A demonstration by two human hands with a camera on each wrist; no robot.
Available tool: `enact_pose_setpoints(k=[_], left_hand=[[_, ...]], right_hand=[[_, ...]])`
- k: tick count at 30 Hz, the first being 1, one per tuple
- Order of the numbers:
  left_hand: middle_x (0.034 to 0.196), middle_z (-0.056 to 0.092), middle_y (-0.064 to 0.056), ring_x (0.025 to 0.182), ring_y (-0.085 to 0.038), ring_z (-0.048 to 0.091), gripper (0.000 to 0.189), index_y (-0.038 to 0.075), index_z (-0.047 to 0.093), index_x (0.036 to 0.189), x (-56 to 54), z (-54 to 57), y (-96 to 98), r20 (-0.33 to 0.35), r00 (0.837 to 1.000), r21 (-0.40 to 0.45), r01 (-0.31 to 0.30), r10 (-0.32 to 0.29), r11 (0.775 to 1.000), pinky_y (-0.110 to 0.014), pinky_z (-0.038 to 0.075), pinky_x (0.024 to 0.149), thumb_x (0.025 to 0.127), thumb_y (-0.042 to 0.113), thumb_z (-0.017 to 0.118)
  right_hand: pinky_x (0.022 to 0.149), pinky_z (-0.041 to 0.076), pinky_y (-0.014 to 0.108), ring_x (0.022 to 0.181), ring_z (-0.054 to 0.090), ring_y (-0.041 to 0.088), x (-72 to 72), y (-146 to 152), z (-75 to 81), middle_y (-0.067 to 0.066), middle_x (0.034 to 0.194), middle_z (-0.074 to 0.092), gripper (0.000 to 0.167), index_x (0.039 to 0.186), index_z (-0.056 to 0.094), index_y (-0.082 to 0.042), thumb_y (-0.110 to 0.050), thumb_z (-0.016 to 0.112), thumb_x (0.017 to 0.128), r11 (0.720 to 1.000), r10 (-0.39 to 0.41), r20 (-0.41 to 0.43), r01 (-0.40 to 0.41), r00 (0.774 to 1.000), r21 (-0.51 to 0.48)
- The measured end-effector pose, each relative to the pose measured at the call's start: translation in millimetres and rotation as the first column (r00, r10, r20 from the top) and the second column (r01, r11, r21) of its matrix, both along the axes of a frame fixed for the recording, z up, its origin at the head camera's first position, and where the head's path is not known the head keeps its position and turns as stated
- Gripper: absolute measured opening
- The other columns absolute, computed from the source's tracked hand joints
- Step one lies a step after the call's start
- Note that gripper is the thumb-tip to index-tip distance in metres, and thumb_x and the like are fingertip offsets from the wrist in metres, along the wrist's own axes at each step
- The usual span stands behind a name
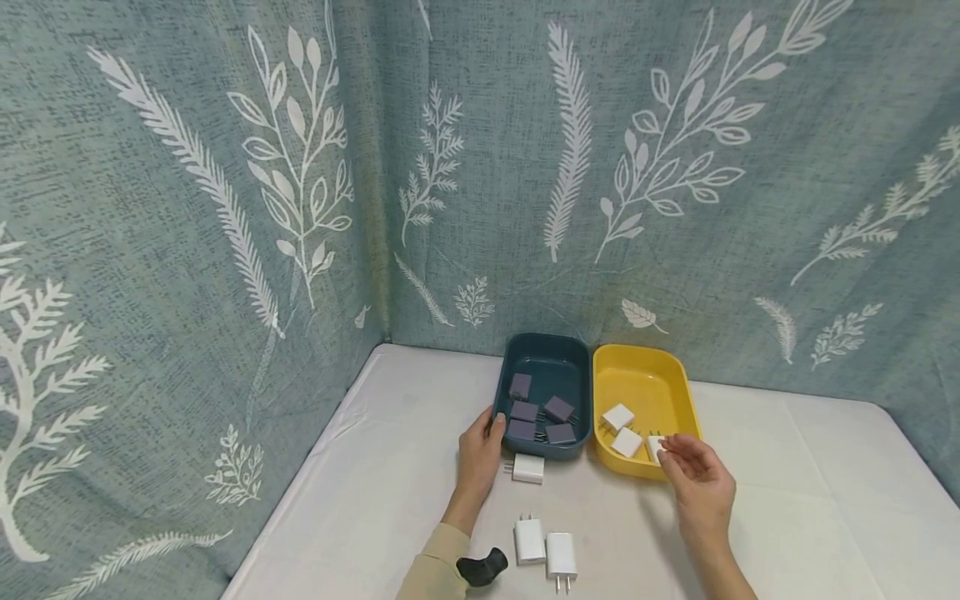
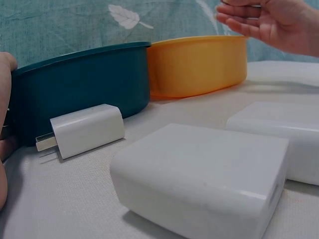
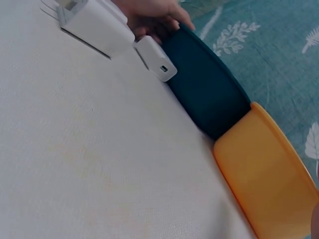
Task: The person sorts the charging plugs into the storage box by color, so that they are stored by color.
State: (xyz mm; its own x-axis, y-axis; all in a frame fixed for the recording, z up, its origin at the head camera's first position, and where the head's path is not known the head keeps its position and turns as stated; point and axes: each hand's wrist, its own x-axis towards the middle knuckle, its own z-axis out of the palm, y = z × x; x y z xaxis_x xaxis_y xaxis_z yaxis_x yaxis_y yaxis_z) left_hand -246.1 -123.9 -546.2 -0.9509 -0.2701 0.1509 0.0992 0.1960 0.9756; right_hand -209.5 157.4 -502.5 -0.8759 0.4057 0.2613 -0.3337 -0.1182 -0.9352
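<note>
My left hand (image 1: pixel 480 457) grips the near left corner of a dark blue bin (image 1: pixel 551 342), its thumb at the rim. Several dark purple plug chargers (image 1: pixel 558 408) lie inside that bin. Over the near right edge of a yellow bin (image 1: pixel 641 354), my right hand (image 1: pixel 703 483) hovers with loosely bent fingers and nothing visible between them. Just beyond its fingertips, a white charger (image 1: pixel 654 446) shows in the yellow bin, partly hidden by the hand. Two more white chargers (image 1: pixel 626 442) lie beside it. In the left wrist view, the right hand (image 2: pixel 279 22) is above the yellow bin's rim.
One white charger (image 1: pixel 528 469) lies on the white tablecloth (image 1: pixel 795 500) close in front of the blue bin. Nearer me are two others, a left one (image 1: pixel 529 542) and a right one (image 1: pixel 561 557). A patterned curtain (image 1: pixel 510 167) hangs behind and at the left.
</note>
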Motion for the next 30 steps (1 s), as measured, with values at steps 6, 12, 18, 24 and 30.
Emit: enact_pose_setpoints(k=[6,12,18,24,30], left_hand=[[0.14,0.054,-0.021,0.132,-0.03,0.052,0.049,-0.003,0.051,0.138,0.3,0.4,0.6,0.013,1.0,0.005,-0.005,0.005,1.0,-0.039,0.046,0.108,0.101,0.031,0.05],[0.14,0.054,-0.021,0.132,-0.031,0.051,0.05,-0.004,0.051,0.137,0.1,-0.9,0.4,0.012,1.0,-0.002,-0.002,0.002,1.0,-0.04,0.046,0.108,0.101,0.031,0.05],[0.141,0.054,-0.02,0.133,-0.03,0.051,0.05,-0.002,0.051,0.138,0.3,-0.3,-0.4,0.017,1.0,0.008,0.0,0.0,1.0,-0.039,0.045,0.109,0.101,0.032,0.05],[0.14,0.054,-0.021,0.133,-0.031,0.051,0.05,-0.003,0.051,0.137,-0.4,-0.8,-0.7,0.01,1.0,0.004,-0.003,0.003,1.0,-0.04,0.046,0.109,0.101,0.031,0.05],[0.141,0.054,-0.019,0.133,-0.029,0.051,0.05,-0.001,0.051,0.138,-1.3,-1.2,0.1,0.02,1.0,0.013,-0.001,0.001,1.0,-0.039,0.045,0.11,0.101,0.032,0.05]], right_hand=[[0.073,0.058,0.014,0.082,0.069,0.006,3.4,-2,0.1,-0.002,0.089,0.071,0.031,0.106,0.059,0.015,0.017,0.07,0.077,1.0,-0.002,0.065,0.001,0.998,0.02],[0.076,0.058,0.014,0.085,0.069,0.005,7.3,-3,-0.9,-0.003,0.091,0.071,0.033,0.108,0.06,0.013,0.011,0.073,0.078,0.999,-0.004,0.115,0.0,0.993,0.038],[0.078,0.058,0.014,0.087,0.069,0.005,9.7,-5,-1.2,-0.003,0.092,0.071,0.036,0.111,0.058,0.016,0.012,0.072,0.079,0.999,0.014,0.127,-0.019,0.992,0.035],[0.078,0.058,0.016,0.089,0.069,0.007,11.6,-10,-3.8,-0.001,0.093,0.072,0.035,0.111,0.057,0.017,0.016,0.07,0.078,0.999,0.054,0.128,-0.054,0.99,-0.003],[0.078,0.059,0.017,0.086,0.07,0.007,12.7,-14,-7.7,0.003,0.093,0.072,0.037,0.111,0.056,0.02,0.019,0.07,0.076,0.996,0.086,0.098,-0.086,0.991,-0.013]])
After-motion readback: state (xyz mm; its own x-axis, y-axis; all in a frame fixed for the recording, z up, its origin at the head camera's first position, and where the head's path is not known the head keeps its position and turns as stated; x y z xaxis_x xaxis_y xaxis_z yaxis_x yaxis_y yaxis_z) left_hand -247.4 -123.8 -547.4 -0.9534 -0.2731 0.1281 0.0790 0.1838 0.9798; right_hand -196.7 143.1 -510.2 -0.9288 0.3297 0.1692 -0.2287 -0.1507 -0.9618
